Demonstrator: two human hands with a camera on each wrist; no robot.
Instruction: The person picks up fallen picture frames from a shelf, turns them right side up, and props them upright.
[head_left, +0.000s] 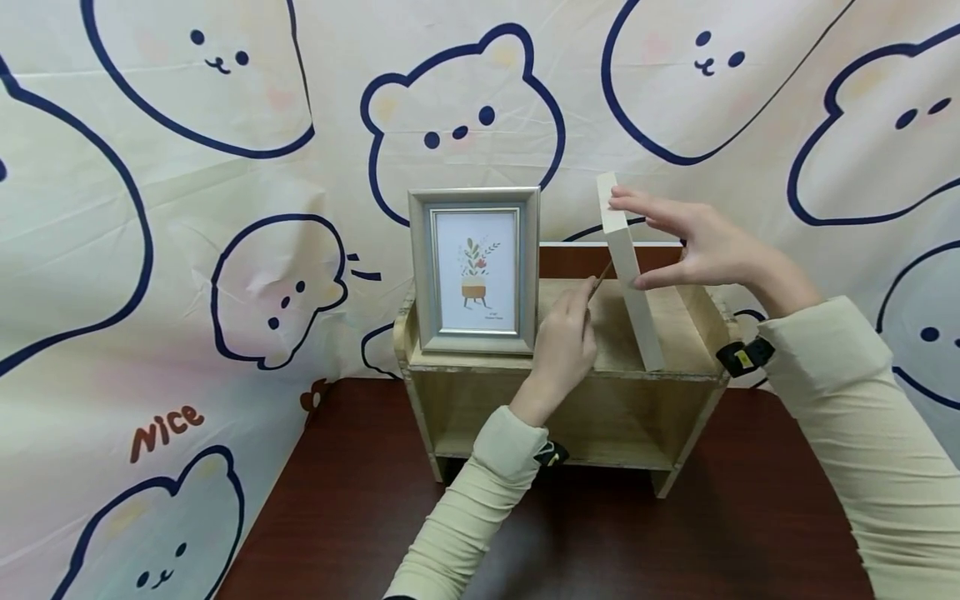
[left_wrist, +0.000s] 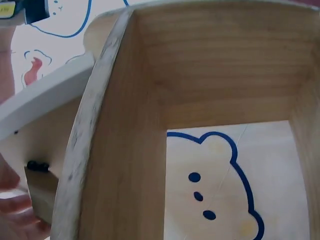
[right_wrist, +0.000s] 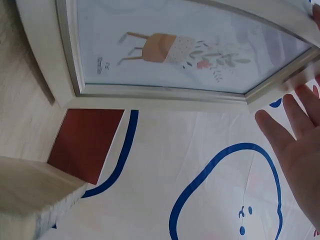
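A picture frame (head_left: 633, 292) stands edge-on to the head camera on the wooden shelf's top (head_left: 566, 300). Its picture side (right_wrist: 165, 55), a plant in a legged pot, faces right. The thumb and fingers of my right hand (head_left: 693, 242) span its upper corner, tips on the top and front edges. On the back side, my left hand (head_left: 566, 333) pinches the brown fold-out stand (left_wrist: 42, 195). To the left is another picture frame (head_left: 474, 271), upright and facing the head camera with a similar potted plant picture.
The small wooden shelf unit has raised side panels (head_left: 708, 321) and an open lower compartment (left_wrist: 220, 55). It stands on a dark reddish-brown table (head_left: 337, 500). Behind hangs a pale backdrop (head_left: 315, 200) with blue bear outlines, close to the shelf's back.
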